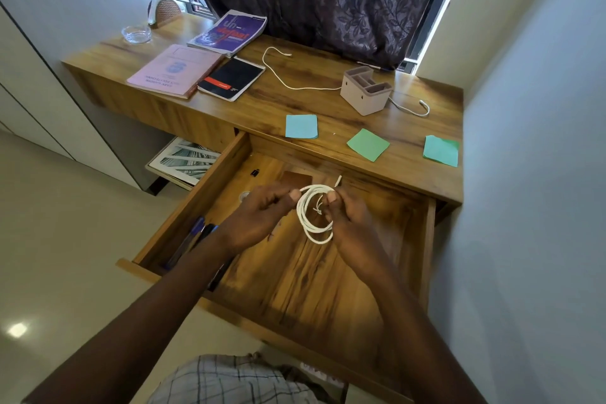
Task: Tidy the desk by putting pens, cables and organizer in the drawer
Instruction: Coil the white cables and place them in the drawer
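Over the open wooden drawer [426, 239], both hands hold a coiled white cable [311, 223]. My left hand [259, 216] pinches the coil's top left, and my right hand [351, 216] pinches its top right; one plug end sticks up. Several pens [193, 239] lie along the drawer's left side, partly hidden by my left forearm. On the desk stands an empty beige organizer [365, 90]. A long white cable [278, 72] lies to its left, and another white cable [416, 108] curls to its right.
The desk [262, 108] also holds a pink booklet [173, 70], a black notepad [231, 79], a purple book [229, 33], a glass dish [136, 33] and three sticky notes [367, 144]. A small brown card [295, 179] lies in the drawer. The curtain hangs behind; a wall is on the right.
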